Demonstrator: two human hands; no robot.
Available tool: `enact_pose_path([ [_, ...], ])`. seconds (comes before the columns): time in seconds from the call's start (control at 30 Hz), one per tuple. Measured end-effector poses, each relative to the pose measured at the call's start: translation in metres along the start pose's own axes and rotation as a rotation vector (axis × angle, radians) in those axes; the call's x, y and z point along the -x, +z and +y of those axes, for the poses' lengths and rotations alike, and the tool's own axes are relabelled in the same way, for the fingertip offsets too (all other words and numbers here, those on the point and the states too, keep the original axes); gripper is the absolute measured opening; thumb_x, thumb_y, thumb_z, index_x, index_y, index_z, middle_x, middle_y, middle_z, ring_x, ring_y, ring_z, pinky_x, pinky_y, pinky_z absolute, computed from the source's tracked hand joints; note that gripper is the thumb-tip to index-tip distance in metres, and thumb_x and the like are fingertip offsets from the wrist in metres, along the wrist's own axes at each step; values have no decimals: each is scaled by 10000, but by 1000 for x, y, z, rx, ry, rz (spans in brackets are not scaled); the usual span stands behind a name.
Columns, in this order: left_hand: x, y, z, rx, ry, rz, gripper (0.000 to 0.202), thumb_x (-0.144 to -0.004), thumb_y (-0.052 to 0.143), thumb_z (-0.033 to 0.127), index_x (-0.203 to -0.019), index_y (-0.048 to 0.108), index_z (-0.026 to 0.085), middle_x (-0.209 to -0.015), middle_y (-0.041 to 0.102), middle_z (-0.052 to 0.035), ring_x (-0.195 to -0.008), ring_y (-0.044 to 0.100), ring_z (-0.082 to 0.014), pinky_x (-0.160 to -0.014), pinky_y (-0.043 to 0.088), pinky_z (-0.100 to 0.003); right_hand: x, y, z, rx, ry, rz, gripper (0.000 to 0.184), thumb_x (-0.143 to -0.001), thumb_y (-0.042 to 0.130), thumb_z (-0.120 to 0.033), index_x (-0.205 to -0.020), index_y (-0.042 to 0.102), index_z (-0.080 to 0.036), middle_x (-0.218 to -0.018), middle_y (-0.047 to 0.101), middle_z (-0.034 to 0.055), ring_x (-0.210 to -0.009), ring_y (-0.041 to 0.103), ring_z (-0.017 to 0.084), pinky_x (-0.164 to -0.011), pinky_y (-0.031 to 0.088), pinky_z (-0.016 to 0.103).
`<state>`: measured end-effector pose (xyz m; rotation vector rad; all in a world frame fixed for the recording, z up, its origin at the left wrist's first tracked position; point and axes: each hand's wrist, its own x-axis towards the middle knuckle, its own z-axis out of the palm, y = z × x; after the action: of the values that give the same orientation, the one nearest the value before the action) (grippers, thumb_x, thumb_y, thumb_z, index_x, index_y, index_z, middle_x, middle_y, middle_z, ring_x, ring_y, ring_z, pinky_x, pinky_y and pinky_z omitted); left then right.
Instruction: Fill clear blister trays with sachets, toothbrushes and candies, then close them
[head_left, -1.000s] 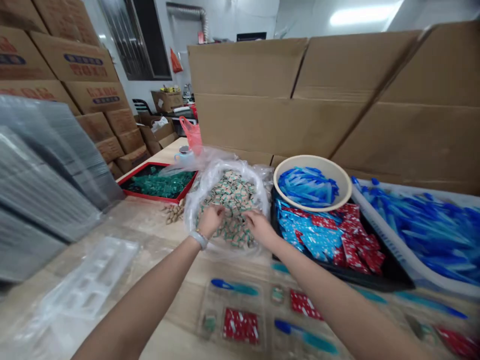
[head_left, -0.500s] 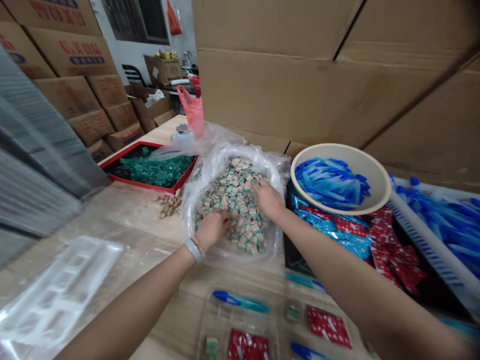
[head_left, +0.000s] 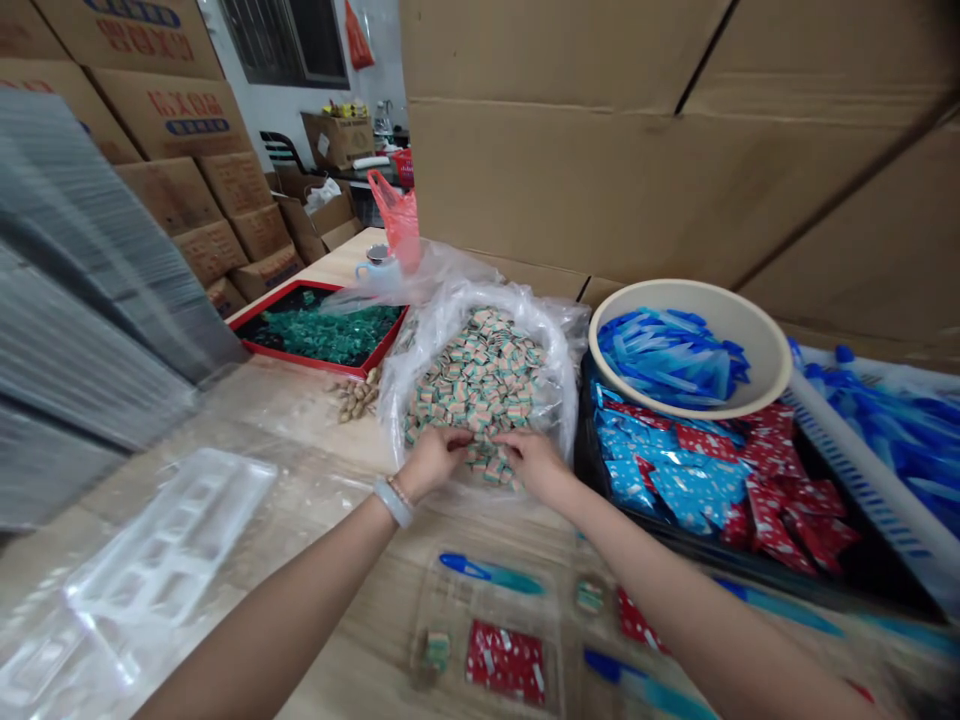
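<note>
Striped pieces (head_left: pixel 495 365) lie heaped in the plastic bag (head_left: pixel 401 400), below and just beyond left hand (head_left: pixel 433 462) and right hand (head_left: pixel 538 468), both about equally near; whether either grip clamps a piece, cannot tell.

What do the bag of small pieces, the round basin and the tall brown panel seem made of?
Bag: thin, glossy plastic film, creased and partly see-through.
Round basin: probably smooth moulded plastic, from its even cream colour.
Tall brown panel: matt cardboard, judging by its straight fold lines.
</note>
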<state>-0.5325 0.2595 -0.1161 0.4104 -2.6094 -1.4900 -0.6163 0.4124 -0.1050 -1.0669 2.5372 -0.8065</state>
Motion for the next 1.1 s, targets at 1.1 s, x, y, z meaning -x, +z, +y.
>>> enact_pose_path([
  [1.1,7,12,26,121,11,-64,127,-688,531,137,-782,617,139,-768,635,-30,-733,561,-138,-743,438,-274,0,-29,1,-547,33,129,129,-635,468,-186,-746,535,-177,-595,497,-42,-526,451,95,-515,359,218],
])
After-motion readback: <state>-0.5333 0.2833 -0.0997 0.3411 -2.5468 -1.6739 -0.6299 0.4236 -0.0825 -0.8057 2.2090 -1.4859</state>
